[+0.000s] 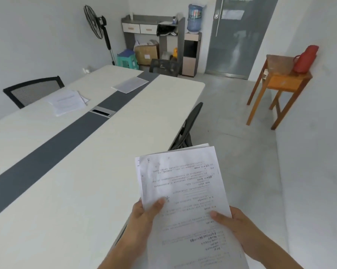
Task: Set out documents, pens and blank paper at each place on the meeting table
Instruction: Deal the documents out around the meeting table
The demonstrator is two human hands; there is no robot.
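The long white meeting table [66, 181] fills the left. A sheaf of printed documents [183, 183] is held above its near right edge. Two paper sets lie on the far part of the table: one [66, 101] at the left by a mesh chair [33, 90], the other [130, 84] farther off on the dark centre strip [53, 144]. The left hand [144, 212] pinches the sheaf's left edge with its thumb on top, and the right hand [235, 226] grips the right edge the same way.

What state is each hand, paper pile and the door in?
Held stack: in the air, print up.
Left hand: grips it, thumb on top.
Right hand: grips it, thumb on top.
Near pile: flat on table, sheets fanned.
Far pile: flat, overlapping dark strip.
Door: shut.
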